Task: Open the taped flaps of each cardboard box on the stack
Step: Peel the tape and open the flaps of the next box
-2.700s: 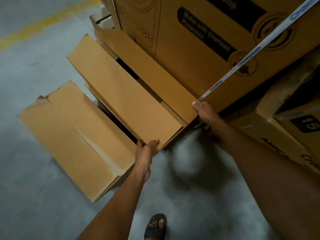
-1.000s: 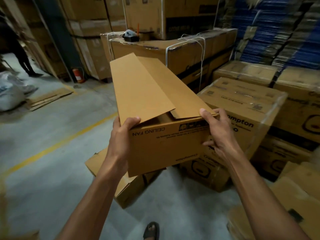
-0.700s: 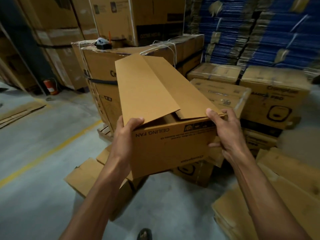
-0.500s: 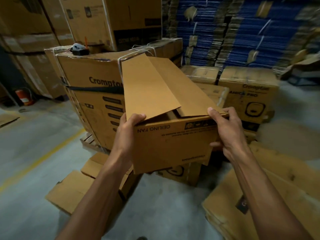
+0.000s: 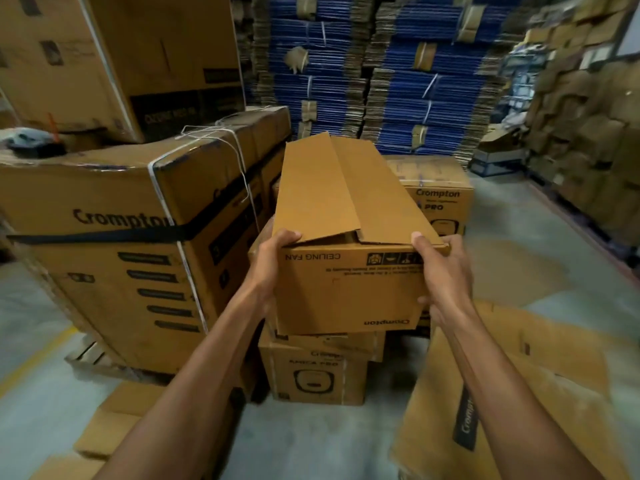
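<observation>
I hold a long brown ceiling fan box [image 5: 349,292] up in the air in front of me, its near end facing me with upside-down print. Its two top flaps [image 5: 332,188] lie loose and overlapping, the left one raised. My left hand [image 5: 273,258] grips the box's near left corner, thumb over the top edge. My right hand [image 5: 440,271] grips the near right corner, thumb on the top edge and fingers curled round the side. Below the held box sits a stack of smaller Crompton boxes [image 5: 315,372].
A large strapped Crompton carton [image 5: 114,244] on a wooden pallet stands at the left, more cartons on top. Flattened cardboard [image 5: 540,382] lies on the floor at right and lower left. Bundles of blue flat cartons [image 5: 398,71] fill the back. Grey floor runs off to the right.
I lifted the box from the floor and turned to the right with it. Both hands keep the same grip on its near corners; the blue bundles have come into the middle of the view.
</observation>
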The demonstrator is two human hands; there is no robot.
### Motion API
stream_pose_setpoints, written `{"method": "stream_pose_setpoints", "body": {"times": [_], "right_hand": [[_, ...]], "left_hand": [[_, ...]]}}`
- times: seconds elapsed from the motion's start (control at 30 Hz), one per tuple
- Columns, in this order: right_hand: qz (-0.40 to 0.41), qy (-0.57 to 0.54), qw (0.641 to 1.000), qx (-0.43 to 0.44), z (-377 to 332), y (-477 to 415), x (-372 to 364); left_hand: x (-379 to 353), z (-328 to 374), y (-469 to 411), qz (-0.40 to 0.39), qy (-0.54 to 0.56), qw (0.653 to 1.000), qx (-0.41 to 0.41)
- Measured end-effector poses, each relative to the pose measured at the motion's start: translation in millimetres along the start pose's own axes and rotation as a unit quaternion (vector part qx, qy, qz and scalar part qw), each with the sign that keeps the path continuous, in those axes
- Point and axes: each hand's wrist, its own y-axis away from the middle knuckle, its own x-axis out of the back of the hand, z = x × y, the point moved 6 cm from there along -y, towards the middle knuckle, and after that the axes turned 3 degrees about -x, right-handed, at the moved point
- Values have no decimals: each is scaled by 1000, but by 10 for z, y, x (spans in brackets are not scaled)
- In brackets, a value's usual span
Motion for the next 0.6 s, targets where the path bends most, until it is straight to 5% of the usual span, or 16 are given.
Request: {"method": "stream_pose_setpoints", "body": {"times": [0.6], "right_hand": [[91,28,995,-36,7,-930,-1440]], "left_hand": [[463,-211,-1950,-109,-9,993,45]]}}
